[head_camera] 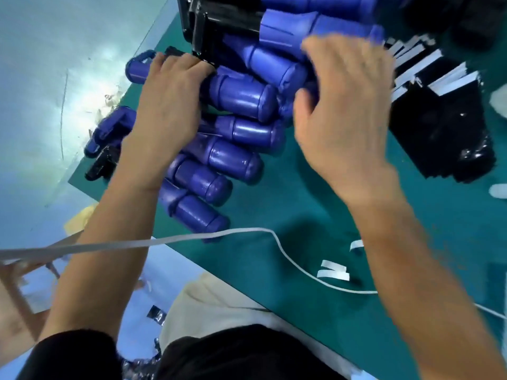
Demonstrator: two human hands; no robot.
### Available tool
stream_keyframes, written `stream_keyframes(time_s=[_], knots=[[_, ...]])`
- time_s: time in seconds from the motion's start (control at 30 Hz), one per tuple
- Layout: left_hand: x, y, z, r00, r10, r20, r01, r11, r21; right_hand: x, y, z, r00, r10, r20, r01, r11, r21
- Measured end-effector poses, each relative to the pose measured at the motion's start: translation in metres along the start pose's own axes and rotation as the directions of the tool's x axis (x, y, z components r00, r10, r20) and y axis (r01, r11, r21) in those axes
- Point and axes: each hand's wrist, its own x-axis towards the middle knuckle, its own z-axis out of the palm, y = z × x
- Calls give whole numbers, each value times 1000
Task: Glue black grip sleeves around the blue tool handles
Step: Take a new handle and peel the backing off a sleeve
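Note:
Several blue tool handles point(241, 100) lie side by side in a pile on the green mat point(315, 215). My left hand point(170, 105) lies on the left side of the pile, its fingers curled over a blue tool point(137, 69) near its black head. My right hand point(348, 111), blurred by motion, reaches over the upper right of the pile. Its thumb is under a blue handle point(277, 69) and its fingers are curled over it. A stack of black grip sleeves point(444, 133) with white backing strips lies at the right.
A long white strip point(170, 239) runs across the mat's near edge and curves right. Peeled white strips point(333, 271) lie near my right forearm. A black tool part point(208, 23) sits at the top of the pile. The mat's left edge drops off to the floor.

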Motion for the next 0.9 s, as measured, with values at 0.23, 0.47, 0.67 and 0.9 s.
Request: stream_keyframes(time_s=[0.23,0.47,0.67,0.9], knots=[[-48,41,-50,962,194,-194,-199,980,-8,-74,6,4,916,155,371,-402,378,834],[-66,132,-24,704,647,-294,-620,761,189,-138,89,-32,896,312,316,-390,215,895],[-34,213,44,648,758,-75,-758,651,35,-189,165,-41,827,480,295,-544,546,637],[-30,262,79,742,669,-46,-670,738,-83,-212,189,-44,779,596,194,-593,602,534]])
